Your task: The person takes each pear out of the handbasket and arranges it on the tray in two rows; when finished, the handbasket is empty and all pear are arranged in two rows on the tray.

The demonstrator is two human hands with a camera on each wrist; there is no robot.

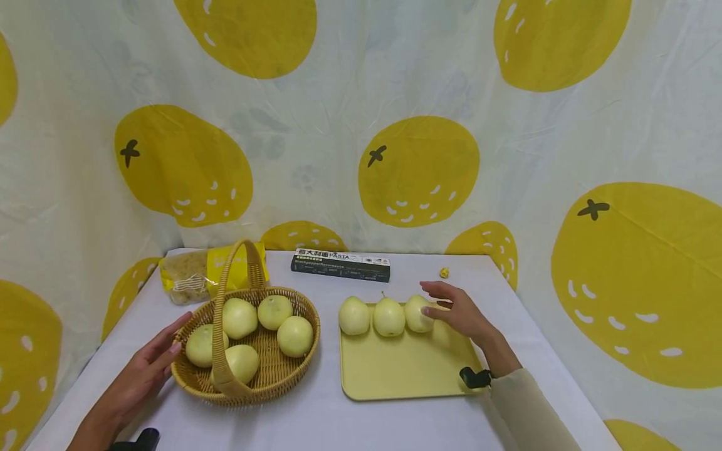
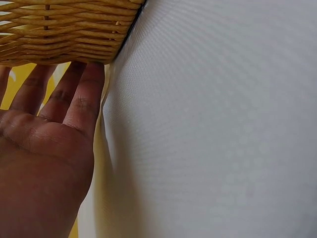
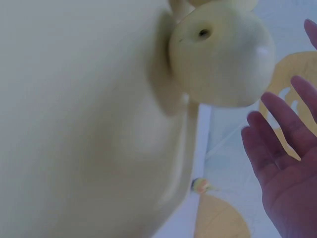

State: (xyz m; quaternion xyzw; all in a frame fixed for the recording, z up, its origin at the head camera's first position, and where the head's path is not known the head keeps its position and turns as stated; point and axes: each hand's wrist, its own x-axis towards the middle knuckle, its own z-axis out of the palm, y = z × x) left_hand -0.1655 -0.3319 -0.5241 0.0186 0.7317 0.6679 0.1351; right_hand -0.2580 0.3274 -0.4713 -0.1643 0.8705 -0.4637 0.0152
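My left hand [image 1: 138,382] rests against the left side of a wicker basket [image 1: 286,383] with an arched handle. In the left wrist view its extended fingers [image 2: 81,101] meet the woven wall [image 2: 69,37]. Several pale yellow pears [image 1: 239,318] lie inside the basket. Three more stand in a row along the back of a yellow tray [image 1: 406,373]. Over the rightmost pear [image 1: 416,314] hovers my right hand [image 1: 465,313], thumb and fingers spread apart. The right wrist view has a gap between this pear [image 3: 223,59] and the fingers [image 3: 282,119].
Behind the basket lies a yellow-and-clear food packet [image 1: 192,275]. A dark pasta box [image 1: 340,266] sits at the table's back, and a tiny yellow object [image 1: 444,272] is behind the tray. A lemon-print curtain [image 1: 316,138] hangs around the white table.
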